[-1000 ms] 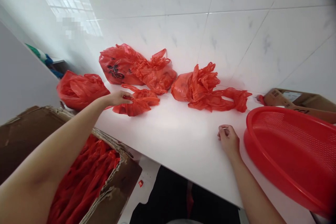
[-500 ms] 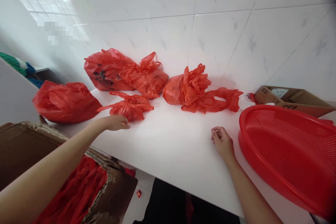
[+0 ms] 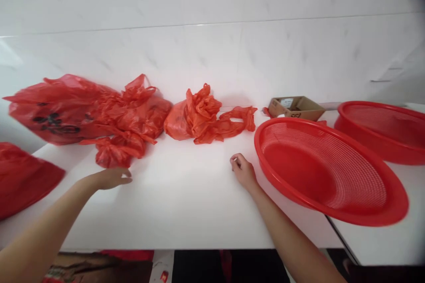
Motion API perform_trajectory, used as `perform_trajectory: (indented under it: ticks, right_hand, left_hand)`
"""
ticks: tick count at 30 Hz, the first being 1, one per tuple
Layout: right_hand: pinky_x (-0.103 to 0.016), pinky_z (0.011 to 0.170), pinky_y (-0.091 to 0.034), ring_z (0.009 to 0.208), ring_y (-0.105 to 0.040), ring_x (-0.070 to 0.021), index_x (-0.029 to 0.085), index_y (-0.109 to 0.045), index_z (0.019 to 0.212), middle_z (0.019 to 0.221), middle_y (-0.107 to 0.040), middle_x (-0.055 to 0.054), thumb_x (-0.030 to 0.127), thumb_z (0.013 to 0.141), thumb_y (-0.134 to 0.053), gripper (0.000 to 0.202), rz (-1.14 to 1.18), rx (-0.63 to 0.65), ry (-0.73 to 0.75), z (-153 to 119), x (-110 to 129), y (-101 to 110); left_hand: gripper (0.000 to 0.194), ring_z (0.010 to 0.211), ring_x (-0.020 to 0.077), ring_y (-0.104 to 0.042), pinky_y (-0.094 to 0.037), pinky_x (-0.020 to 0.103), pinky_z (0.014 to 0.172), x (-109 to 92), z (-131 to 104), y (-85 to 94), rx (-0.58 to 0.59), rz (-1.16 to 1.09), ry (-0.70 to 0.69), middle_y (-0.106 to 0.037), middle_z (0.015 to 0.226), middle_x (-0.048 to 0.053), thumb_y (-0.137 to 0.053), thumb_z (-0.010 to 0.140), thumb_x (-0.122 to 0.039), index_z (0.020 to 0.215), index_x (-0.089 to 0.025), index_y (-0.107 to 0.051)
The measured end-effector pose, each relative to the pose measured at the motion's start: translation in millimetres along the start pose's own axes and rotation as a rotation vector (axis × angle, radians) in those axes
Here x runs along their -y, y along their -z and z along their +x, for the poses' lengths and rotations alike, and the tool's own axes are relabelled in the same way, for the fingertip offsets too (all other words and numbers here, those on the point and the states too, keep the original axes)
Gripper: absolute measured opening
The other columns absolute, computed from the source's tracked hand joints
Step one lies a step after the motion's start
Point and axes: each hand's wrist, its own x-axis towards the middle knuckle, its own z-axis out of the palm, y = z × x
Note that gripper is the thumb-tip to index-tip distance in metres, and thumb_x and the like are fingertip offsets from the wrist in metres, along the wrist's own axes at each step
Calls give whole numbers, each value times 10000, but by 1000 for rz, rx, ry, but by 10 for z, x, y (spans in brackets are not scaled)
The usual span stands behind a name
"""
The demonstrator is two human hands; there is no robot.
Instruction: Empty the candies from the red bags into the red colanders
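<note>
My left hand (image 3: 113, 178) rests low over the white table, fingers stretched and thumb apart, holding nothing. Just behind it sits a small tied red plastic bag (image 3: 114, 152); whether the hand touches it I cannot tell. My right hand (image 3: 243, 170) is loosely curled on the tabletop, with no object visible in it. Close to its right stands a red plastic basket (image 3: 277, 188) with mesh sides. Beyond the hands, against the wall, are a knotted red bag (image 3: 179, 121) with its loose end trailing right, another tied red bag (image 3: 149, 112), and a large red bag (image 3: 63, 110) with black print.
Another red bag (image 3: 23, 181) lies at the left edge. A second red basket (image 3: 355, 135) and a small open cardboard box (image 3: 300, 108) stand at the back right. Below the table's front edge shows a cardboard carton (image 3: 109, 269). The tiled wall (image 3: 212, 57) bounds the back.
My view has turned to the right, so the bags appear further left and the second basket has come into sight. Both hands keep nearly the same poses above the table.
</note>
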Motion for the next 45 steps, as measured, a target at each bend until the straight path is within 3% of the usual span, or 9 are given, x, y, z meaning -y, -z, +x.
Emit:
perform_trajectory:
  ticks: [9,12,15,20,24,29,34,40,45]
  right_hand:
    - [-215,645,-448,672,-610,-120,237,-682,916,752,-677,20,316,938,-450,246,48,207,163,-455,604,187]
    - [-235,770,-472,806,-641,-130,257,-690,1013,902,-722,6,331,938,-522,198,38,476,577,-779,1041,733]
    - [-226,733,-481,766,-637,-118,273,-675,1032,893,-711,12,319,925,-560,164,-68,234,582,-784,1156,1648]
    - [-364,926,-392,1025,-577,-210,211,-656,1036,1098,-655,-107,347,920,-517,226,-510,-657,118,-194,229,3371]
    - [-561,978,-227,1287,-327,-409,148,-651,1013,1369,-439,-285,266,625,-801,433,-638,-768,-203,-24,-792,4107]
    - [-469,901,-320,1187,-398,-346,173,-606,958,1351,-400,-273,241,672,-724,317,-570,-872,-263,-215,-1521,4057]
    - [-392,851,-369,912,-472,-241,184,-624,807,1086,-514,-139,241,669,-698,167,-537,-911,-233,-227,-1747,3993]
    - [-387,786,-375,799,-443,-217,189,-639,779,892,-489,-82,360,650,-758,245,-528,-979,-208,-226,-1568,4135]
    - [-357,800,-379,870,-493,-225,206,-643,789,924,-541,-103,338,668,-780,225,-542,-1010,-144,-326,-1124,4235]
  left_hand:
    - [532,1101,305,-619,-446,385,957,-1507,-238,-317,425,84,-273,-678,1215,100,-463,831,-596,1145,-241,-705]
    - [537,1114,302,-611,-442,402,971,-1859,-261,-433,469,47,-355,-662,1240,95,-479,836,-595,1210,-262,-670]
    - [549,1111,307,-610,-447,410,970,-2030,-245,-515,462,-12,-389,-653,1255,84,-509,816,-627,1224,-292,-661]
    - [553,1111,286,-607,-460,383,965,-2185,-213,-565,519,-98,-387,-645,1273,52,-498,817,-672,1226,-335,-653]
    - [551,1123,280,-601,-464,371,965,-2362,-241,-552,556,-116,-398,-636,1293,35,-492,821,-679,1237,-351,-642]
    - [544,1145,268,-588,-455,365,981,-2634,-308,-503,563,-96,-406,-609,1328,33,-486,837,-665,1255,-345,-623]
    - [639,1149,265,-582,-447,383,987,-2923,-290,-509,601,-167,-413,-571,1356,70,-496,835,-665,1376,-326,-507]
    - [782,1249,238,-521,-398,398,1055,-3345,-290,-690,647,-698,-320,-441,1479,98,-515,865,-607,1520,-326,-192]
    - [756,1235,268,-538,-413,421,1031,-3814,-247,-968,689,-1264,-315,-444,1477,136,-535,883,-536,1515,-273,-215]
